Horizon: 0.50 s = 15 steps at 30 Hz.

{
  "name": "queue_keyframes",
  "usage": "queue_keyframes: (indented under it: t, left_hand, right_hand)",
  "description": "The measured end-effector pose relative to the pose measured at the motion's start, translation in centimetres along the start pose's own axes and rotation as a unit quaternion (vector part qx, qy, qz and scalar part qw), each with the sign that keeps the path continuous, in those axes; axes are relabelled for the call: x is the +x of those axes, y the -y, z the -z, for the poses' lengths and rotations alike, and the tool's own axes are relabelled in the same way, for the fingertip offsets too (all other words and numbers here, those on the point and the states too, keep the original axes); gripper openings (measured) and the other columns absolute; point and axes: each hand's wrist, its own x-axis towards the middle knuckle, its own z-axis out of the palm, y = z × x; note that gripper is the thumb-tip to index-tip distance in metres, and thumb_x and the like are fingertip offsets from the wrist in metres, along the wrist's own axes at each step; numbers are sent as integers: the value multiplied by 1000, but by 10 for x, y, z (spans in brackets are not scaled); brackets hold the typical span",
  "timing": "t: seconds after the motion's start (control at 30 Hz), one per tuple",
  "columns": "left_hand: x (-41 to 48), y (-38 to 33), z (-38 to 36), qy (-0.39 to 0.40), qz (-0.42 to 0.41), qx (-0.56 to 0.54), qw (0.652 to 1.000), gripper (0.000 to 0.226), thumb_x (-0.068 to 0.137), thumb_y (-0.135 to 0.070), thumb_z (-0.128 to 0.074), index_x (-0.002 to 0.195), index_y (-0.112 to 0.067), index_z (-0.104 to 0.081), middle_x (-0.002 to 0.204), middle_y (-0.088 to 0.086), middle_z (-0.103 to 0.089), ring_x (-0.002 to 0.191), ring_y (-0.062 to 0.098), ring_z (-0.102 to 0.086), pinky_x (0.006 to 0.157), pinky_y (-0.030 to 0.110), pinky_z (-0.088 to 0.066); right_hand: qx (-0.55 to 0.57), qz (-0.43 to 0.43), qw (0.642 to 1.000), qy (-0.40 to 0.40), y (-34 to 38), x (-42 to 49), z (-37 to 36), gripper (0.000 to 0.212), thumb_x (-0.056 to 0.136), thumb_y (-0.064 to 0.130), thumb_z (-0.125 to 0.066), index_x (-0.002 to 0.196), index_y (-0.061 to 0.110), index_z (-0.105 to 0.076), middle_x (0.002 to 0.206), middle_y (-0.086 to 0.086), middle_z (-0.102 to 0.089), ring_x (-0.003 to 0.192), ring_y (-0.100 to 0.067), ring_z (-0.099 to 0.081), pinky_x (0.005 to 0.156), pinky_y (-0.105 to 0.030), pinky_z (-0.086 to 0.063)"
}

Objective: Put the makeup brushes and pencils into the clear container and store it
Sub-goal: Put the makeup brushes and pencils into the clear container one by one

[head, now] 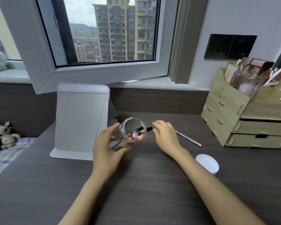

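— On the worktop (144,184), why is the clear container (131,133) tilted?
— It is gripped by the left hand (109,148), mouth turned to the open, empty right hand (166,137); one silver pencil (189,138) is left out.

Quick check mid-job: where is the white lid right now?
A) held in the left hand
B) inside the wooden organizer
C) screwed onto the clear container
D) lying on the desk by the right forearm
D: the white lid lies on the desk beside the right forearm, while the clear container is open.
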Motion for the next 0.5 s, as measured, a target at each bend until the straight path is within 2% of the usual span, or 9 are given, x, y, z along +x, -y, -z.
queue_keyframes:
  t: [0.03,0.1,0.2,0.3,0.4,0.43,0.5]
  left_hand:
    - [0,-1,0,-2,7,-12,1000,70,60,-9,-82,117,-37,-51,112,-14,-56,97,-8,-49,78,6,-36]
    - [0,0,1,0,3,-13,1000,73,59,-9,-82,115,-42,-49,111,-16,-55,97,-8,-50,79,5,-36]
    - [2,6,-2,9,-17,20,1000,72,58,-12,-85,119,-32,-53,113,-8,-57,99,4,-53,84,20,-43]
    - [3,10,-4,12,-33,34,999,75,57,-12,-85,122,-31,-52,115,-6,-57,101,11,-54,85,21,-43]
    - [3,12,-5,9,-45,51,998,76,58,-13,-85,123,-33,-51,115,-10,-54,101,8,-53,85,13,-39]
    - [3,12,-5,9,-51,57,997,75,58,-13,-85,123,-31,-52,116,-10,-53,101,9,-53,85,14,-39]
    - [3,14,-7,10,-60,71,996,75,58,-14,-85,124,-29,-52,116,-10,-52,101,14,-54,85,18,-40]
  right_hand:
    - [-40,6,998,50,-3,7,-13,34,93,11,-47,126,3,-54,133,-12,-54,116,-35,-48,98,-38,-39]
    - [-105,21,989,105,-6,20,-30,40,94,15,-46,133,7,-44,142,-8,-45,125,-31,-39,101,-40,-37]
    - [-200,43,970,131,-1,32,-38,31,96,21,-42,123,10,-52,130,-9,-51,117,-31,-43,92,-40,-37]
    - [-203,44,970,127,-3,29,-35,27,95,25,-45,112,9,-58,119,-10,-54,111,-31,-46,86,-39,-39]
    - [-120,16,991,58,-8,17,-23,24,93,27,-50,105,11,-63,110,-10,-61,104,-30,-52,80,-36,-40]
    - [-59,-14,998,6,-8,12,-13,22,92,24,-53,103,10,-66,105,-11,-64,100,-31,-55,78,-34,-40]
    - [75,-57,990,-106,-8,-1,13,15,90,14,-57,95,6,-69,94,-14,-68,88,-31,-61,72,-28,-40]
